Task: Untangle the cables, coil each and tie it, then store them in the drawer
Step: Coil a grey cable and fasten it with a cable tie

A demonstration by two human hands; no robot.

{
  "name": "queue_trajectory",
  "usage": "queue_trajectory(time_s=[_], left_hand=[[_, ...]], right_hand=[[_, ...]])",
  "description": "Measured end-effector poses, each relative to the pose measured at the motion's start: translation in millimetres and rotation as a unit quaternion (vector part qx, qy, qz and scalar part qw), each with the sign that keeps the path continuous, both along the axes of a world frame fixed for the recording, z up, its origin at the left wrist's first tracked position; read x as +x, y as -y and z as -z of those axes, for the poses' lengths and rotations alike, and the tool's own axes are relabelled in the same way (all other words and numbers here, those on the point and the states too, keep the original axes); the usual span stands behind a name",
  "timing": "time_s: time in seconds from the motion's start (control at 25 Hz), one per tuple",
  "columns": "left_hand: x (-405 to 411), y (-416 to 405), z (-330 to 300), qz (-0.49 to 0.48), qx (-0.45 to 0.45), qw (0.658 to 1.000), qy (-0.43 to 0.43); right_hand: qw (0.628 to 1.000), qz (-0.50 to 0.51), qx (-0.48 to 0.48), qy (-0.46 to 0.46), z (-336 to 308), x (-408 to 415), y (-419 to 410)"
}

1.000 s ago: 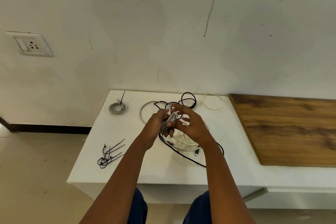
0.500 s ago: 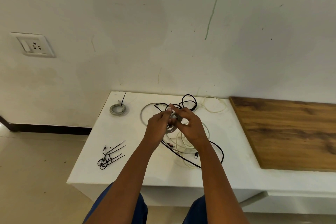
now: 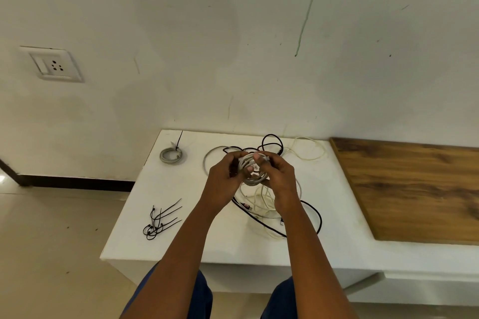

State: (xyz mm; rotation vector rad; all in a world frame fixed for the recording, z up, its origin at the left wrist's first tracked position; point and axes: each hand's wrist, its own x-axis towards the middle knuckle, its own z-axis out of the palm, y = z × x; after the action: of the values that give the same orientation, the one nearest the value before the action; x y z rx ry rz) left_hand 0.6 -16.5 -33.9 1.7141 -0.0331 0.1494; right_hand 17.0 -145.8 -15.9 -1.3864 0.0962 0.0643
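Above the white bench (image 3: 181,215), left hand (image 3: 223,181) and right hand (image 3: 278,179) curl their fingers (image 3: 250,169) round a grey coil (image 3: 252,175); its trailing end may snag the tangle (image 3: 272,204); loosening could unwind it before 1 tie (image 3: 162,220) goes on.

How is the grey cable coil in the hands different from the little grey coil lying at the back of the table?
The grey coil in the hands is up off the white table, gripped by the left hand and right hand; the small coil lies flat at the back left. The small coil has a black zip tie on it; no tie shows on the held one. The held coil looks larger and looser. Both are grey, round loops.
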Motion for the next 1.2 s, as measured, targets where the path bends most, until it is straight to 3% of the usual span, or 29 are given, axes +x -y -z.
queue_trajectory(time_s=[0.32,0.52,0.92,1.08,1.2], left_hand=[[-5.3,-19.5,4.0,0.004,0.064,0.998,0.018],[-13.3,-38.4,6.5,0.022,0.064,0.997,-0.028],[-19.3,-53.5,6.2,0.015,0.033,0.997,-0.075],[-22.7,-66.8,2.1,0.055,0.014,0.989,-0.137],[-30.3,-102.5,8.6,-0.049,0.062,0.978,-0.191]], right_hand=[[0.980,-0.164,0.080,-0.081,2.9,3.0,7.5],[0.953,-0.286,0.058,-0.082,10.2,0.3,6.7],[0.968,-0.236,-0.065,-0.062,14.1,-6.8,-23.2],[0.974,-0.197,-0.095,-0.059,16.9,-9.6,-34.2],[0.980,-0.169,-0.080,-0.068,18.2,-10.8,-37.8]])
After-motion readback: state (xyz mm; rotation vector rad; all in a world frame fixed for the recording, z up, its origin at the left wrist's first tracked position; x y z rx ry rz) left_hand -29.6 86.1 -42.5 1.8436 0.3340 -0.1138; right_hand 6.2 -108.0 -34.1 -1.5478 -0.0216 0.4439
